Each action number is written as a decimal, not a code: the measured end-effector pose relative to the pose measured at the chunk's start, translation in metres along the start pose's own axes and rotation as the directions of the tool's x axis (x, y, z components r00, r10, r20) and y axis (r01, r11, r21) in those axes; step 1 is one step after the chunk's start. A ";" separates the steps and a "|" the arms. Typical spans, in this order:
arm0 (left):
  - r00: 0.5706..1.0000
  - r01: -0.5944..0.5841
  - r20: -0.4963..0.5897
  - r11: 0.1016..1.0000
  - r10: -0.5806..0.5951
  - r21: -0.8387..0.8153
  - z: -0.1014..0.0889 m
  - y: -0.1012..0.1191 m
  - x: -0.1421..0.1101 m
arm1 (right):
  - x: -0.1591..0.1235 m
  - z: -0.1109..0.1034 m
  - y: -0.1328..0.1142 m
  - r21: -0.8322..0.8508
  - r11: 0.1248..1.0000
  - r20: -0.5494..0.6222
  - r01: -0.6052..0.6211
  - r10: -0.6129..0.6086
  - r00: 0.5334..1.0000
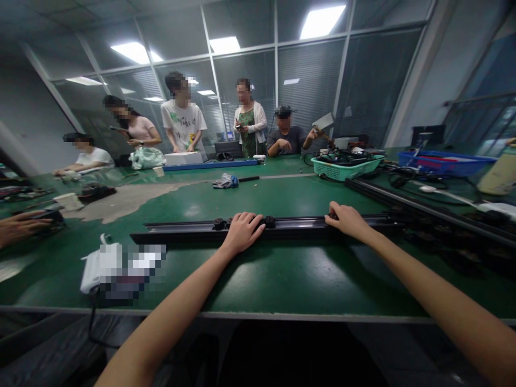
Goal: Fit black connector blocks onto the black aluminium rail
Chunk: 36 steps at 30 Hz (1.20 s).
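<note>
Dark rail [298, 233] at twelve o'clock, seemingly part-filled: black blocks [219, 223] seated, stretch between hands bare. Left hand [242, 233] spreads over it; right hand [347, 219], at one o'clock, pinches a small dark piece [333, 216].

A rail [298, 229] lies on the table [282, 282], a basket [337, 170] behind its right part.

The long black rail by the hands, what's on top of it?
Small black parts show on the rail either side of the left hand. The right hand is on it too. Whatever is under the hands is covered.
</note>
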<state>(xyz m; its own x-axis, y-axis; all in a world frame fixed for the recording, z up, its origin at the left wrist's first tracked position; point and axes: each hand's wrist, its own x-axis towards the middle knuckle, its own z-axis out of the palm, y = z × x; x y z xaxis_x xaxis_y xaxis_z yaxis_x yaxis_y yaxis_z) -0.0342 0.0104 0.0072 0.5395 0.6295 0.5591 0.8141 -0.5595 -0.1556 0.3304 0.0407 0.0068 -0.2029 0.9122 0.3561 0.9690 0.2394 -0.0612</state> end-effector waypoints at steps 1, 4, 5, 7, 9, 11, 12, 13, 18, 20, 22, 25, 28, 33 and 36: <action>1.000 0.000 0.000 1.000 0.000 0.002 0.000 0.000 0.000 | -0.001 0.003 0.000 0.004 1.000 -0.026 -0.006 0.006 1.000; 1.000 -0.005 0.003 1.000 0.005 0.010 0.001 0.000 0.000 | -0.006 0.011 0.000 -0.004 0.999 -0.109 -0.045 0.045 0.993; 1.000 -0.006 0.004 1.000 0.006 0.013 0.002 0.000 0.000 | -0.007 0.013 0.000 0.001 0.999 -0.132 -0.053 0.053 0.990; 1.000 -0.008 0.009 1.000 0.008 0.019 0.003 0.000 0.001 | -0.010 0.017 0.000 0.031 0.998 -0.177 -0.052 0.057 0.983; 1.000 -0.008 0.009 1.000 0.008 0.026 0.004 0.000 0.002 | -0.013 0.019 0.001 0.072 0.997 -0.220 -0.038 0.053 0.974; 1.000 -0.010 0.009 1.000 0.010 0.025 0.005 0.000 0.003 | -0.015 0.020 0.002 0.096 0.995 -0.250 -0.026 0.050 0.967; 1.000 -0.011 0.008 1.000 0.011 0.022 0.005 0.000 0.003 | -0.016 0.021 0.002 0.101 0.995 -0.257 -0.025 0.050 0.965; 1.000 -0.012 0.007 1.000 0.012 0.019 0.005 0.000 0.003 | -0.017 0.021 0.002 0.103 0.994 -0.261 -0.030 0.056 0.964; 1.000 -0.012 0.007 1.000 0.012 0.013 0.004 0.000 0.003 | -0.018 0.019 0.001 0.154 0.985 -0.259 -0.071 0.110 0.960; 1.000 -0.012 0.010 1.000 0.012 0.016 0.005 0.000 0.004 | -0.018 0.018 0.000 0.171 0.983 -0.254 -0.071 0.114 0.960; 1.000 -0.013 0.011 1.000 0.013 0.021 0.005 0.000 0.004 | -0.019 0.018 0.000 0.176 0.982 -0.250 -0.073 0.116 0.961; 1.000 -0.010 0.014 1.000 0.010 0.022 0.004 0.000 0.004 | -0.019 0.017 0.000 0.178 0.981 -0.249 -0.079 0.122 0.961; 1.000 -0.010 0.019 1.000 0.009 0.025 0.004 0.001 0.004 | -0.019 0.018 0.001 0.178 0.980 -0.254 -0.086 0.131 0.958; 1.000 -0.014 0.025 0.999 0.014 0.030 0.005 0.000 0.004 | -0.019 0.017 0.004 0.160 0.979 -0.253 -0.127 0.165 0.953; 1.000 -0.013 0.019 1.000 0.012 0.028 0.006 0.000 0.004 | -0.019 0.016 0.005 0.156 0.978 -0.249 -0.138 0.175 0.953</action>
<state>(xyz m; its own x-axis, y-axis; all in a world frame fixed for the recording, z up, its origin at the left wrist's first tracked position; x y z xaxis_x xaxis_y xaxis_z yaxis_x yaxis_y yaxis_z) -0.0306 0.0165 0.0049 0.5533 0.6330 0.5414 0.8130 -0.5520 -0.1855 0.3369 0.0299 -0.0153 0.0110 0.8280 0.5607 0.9538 0.1598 -0.2546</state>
